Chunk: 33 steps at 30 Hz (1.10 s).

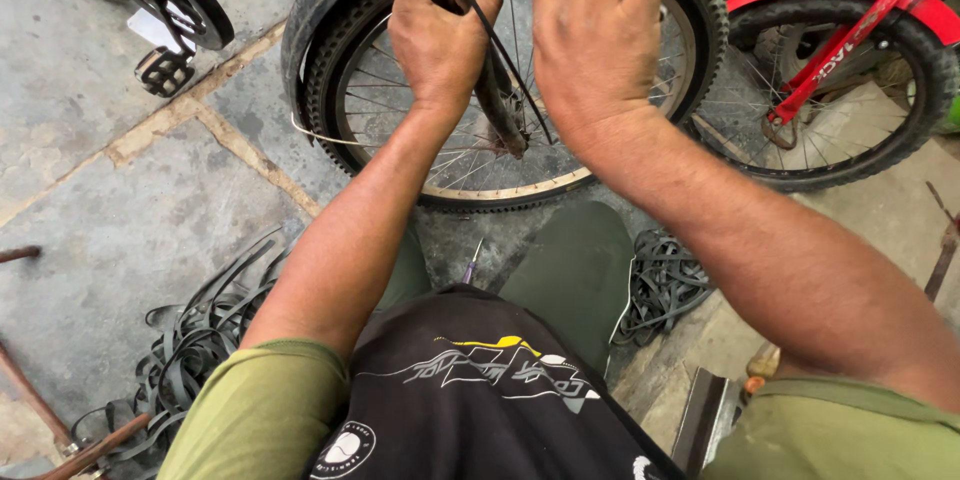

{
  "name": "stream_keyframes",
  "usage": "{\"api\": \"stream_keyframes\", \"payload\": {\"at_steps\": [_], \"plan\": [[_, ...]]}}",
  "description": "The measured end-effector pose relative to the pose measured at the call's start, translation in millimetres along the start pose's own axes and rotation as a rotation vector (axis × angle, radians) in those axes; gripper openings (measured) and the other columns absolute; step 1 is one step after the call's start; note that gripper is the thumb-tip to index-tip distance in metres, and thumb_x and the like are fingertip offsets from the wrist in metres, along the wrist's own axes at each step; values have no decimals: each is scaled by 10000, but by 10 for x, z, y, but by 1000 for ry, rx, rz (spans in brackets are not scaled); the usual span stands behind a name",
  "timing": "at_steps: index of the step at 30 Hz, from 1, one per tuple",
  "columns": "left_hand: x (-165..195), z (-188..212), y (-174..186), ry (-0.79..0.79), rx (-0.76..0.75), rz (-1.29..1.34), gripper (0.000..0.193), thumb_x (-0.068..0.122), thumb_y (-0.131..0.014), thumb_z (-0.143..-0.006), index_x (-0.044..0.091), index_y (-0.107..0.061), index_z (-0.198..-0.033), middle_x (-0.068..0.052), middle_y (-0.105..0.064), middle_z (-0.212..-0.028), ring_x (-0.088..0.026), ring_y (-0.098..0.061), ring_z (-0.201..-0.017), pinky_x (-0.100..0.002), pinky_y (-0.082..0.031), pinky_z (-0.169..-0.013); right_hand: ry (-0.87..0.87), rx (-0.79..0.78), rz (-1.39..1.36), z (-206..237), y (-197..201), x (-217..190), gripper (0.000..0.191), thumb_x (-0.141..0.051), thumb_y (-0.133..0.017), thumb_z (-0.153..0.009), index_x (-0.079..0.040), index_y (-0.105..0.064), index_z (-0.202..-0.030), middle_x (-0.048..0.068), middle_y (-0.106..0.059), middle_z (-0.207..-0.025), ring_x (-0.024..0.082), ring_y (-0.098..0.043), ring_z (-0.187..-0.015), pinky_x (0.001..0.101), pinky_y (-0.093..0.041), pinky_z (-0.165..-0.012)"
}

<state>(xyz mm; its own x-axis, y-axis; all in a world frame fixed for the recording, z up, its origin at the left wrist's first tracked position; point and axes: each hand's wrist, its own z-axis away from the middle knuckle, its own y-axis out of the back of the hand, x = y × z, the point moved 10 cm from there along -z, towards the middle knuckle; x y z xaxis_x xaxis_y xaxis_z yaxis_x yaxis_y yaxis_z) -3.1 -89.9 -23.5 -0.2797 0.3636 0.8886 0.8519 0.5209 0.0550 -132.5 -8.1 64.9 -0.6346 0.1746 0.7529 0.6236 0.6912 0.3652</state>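
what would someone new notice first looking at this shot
First, the two bare hands at top centre: the left hand grips a dark fork or frame piece over the bicycle wheel, and the right hand presses on its knobby tyre. Next, the red bicycle at upper right. Then the heaps of black rubber strips on the stone floor at lower left, with a smaller pile right of the person's knee.

a: room near the left hand (437, 35)?
b: bare stone floor (110, 190) left of the wheel (500, 90); pedal (163, 70) and rubber strips (200, 330) border it.
a: right side?
b: tight. red bicycle (840, 60) crowds the right hand (595, 35).
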Motion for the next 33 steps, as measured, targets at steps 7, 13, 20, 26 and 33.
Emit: {"api": "stream_keyframes", "payload": {"at_steps": [7,13,20,26,33], "plan": [[-83,72,-21,-68,14,41,591,367,-839,-802,92,-514,-1211,-50,-775,-835,-234,-796,-767,-386,-606,-781,18,50,163,40,2,-158,355,-258,-667,-931,2,-621,-1169,117,-502,-813,228,-431,-866,392,-356,-734],[-191,102,-44,-82,50,74,654,358,-846,-810,71,-498,-1284,-60,-769,-834,-248,-787,-775,-385,-604,-790,-4,90,252,113,66,-311,315,-261,-652,-919,-12,-632,-1111,93,-473,-787,209,-396,-807,374,-297,-667],[-210,110,-74,-104,57,81,717,350,-883,-752,45,-496,-1273,-91,-759,-836,-279,-764,-779,-400,-588,-777,37,61,17,123,-133,-376,261,-281,-658,-970,-44,-619,-1073,114,-542,-918,244,-493,-925,409,-412,-831],[-333,44,-275,3,-20,118,600,362,-868,-772,33,-537,-1150,-65,-768,-794,-222,-778,-720,-368,-614,-758,-109,-185,-331,222,-521,-147,349,-296,-693,-893,-49,-698,-1139,113,-674,-880,256,-624,-795,401,-469,-658],[-399,76,-424,-24,-51,83,602,371,-898,-748,29,-536,-1087,-47,-725,-740,-218,-754,-666,-367,-601,-692,-356,-821,-1785,509,-1253,-129,320,-214,-640,-1028,-81,-699,-1313,102,-710,-755,93,-508,-498,294,-390,-452]]}}
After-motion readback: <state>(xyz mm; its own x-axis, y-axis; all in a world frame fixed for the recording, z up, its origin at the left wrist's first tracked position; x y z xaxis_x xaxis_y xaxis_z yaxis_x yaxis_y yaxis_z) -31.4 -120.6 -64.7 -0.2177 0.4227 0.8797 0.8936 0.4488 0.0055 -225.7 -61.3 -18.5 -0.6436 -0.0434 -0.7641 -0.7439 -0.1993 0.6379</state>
